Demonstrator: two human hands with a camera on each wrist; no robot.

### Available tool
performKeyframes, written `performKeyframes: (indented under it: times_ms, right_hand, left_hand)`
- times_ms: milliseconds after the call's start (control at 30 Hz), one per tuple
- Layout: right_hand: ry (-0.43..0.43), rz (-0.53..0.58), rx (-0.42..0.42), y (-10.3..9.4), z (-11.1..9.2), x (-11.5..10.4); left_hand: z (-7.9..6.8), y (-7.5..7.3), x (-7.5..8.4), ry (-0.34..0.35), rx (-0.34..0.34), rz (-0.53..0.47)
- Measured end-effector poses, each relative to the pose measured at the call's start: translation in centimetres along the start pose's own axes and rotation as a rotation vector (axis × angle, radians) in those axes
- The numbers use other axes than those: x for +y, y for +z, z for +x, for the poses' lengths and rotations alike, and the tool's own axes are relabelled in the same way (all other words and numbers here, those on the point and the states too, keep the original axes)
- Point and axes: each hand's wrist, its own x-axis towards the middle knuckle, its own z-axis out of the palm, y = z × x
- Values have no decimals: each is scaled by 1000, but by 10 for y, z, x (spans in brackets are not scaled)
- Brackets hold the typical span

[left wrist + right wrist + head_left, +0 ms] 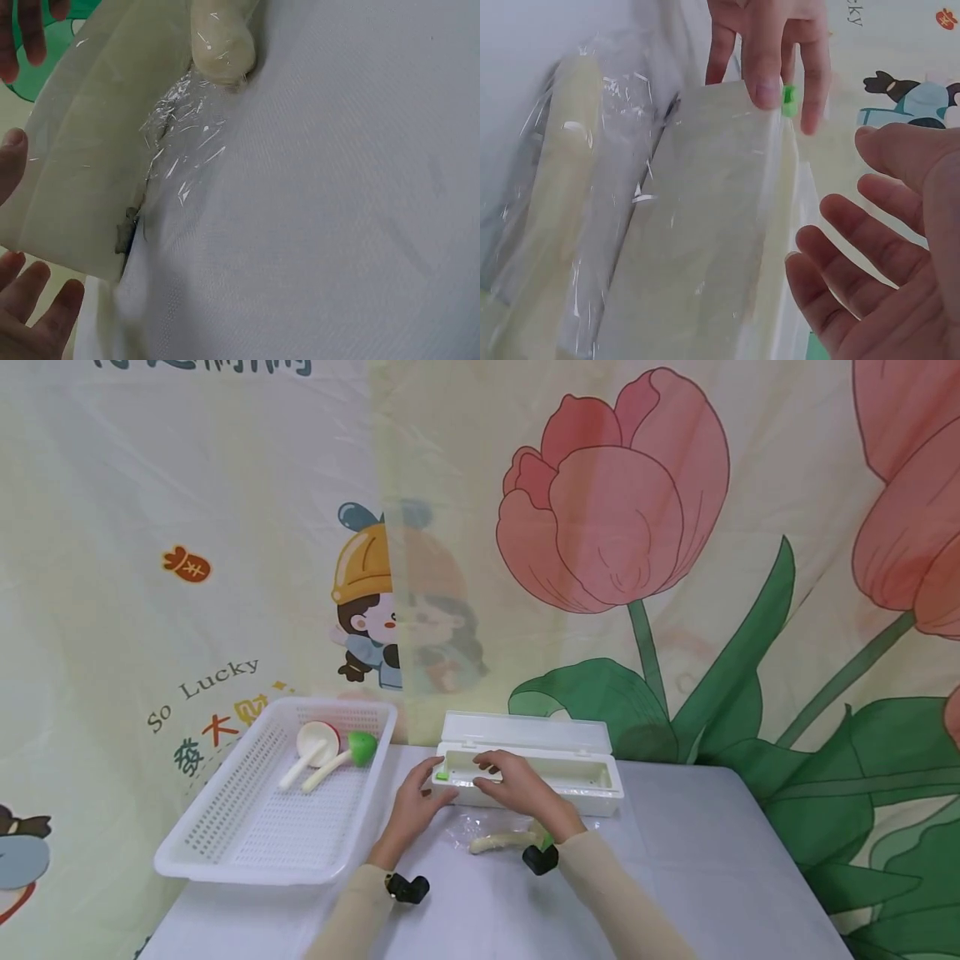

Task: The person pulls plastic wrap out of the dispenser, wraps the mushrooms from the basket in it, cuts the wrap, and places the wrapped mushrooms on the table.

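Note:
A long white cling film dispenser [581, 800] stands with its lid [532, 732] tipped back and a green slider [442, 776] at its left end. My left hand [412, 806] holds that end, its thumb on the front wall and its fingers behind, as the right wrist view shows. Over the trough hovers my right hand [521, 785], fingers loosely bent and apart from one another, with nothing in them. In front of the dispenser lies a cream-handled utensil [498, 842] in clear film, green at its right end and partly hidden by the right wrist.
On the left stands a white perforated basket [255, 877]. In it lie a white ladle [318, 743] with a red rim and a green-headed utensil [362, 748] with a cream handle. A printed curtain [450, 460] hangs behind the white-covered table [697, 860].

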Motion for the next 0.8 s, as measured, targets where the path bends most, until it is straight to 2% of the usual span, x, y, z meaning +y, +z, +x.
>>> performKeyframes:
  times_ms: [167,300,400,533,800]
  right_hand:
    - [6,44,14,13,10,-4]
    - [-11,77,65,24,17,-2]
    - [-33,107,112,33,22,1]
    - [-27,110,156,43,27,3]
    - [-38,91,187,58,37,0]
  left_hand:
    - [2,0,-4,-44,19,-63]
    - [3,2,-7,-67,44,-124]
    - [2,4,-12,-49,62,-166]
    - [2,7,-15,-30,77,-168]
    - [3,9,-18,1,87,-154]
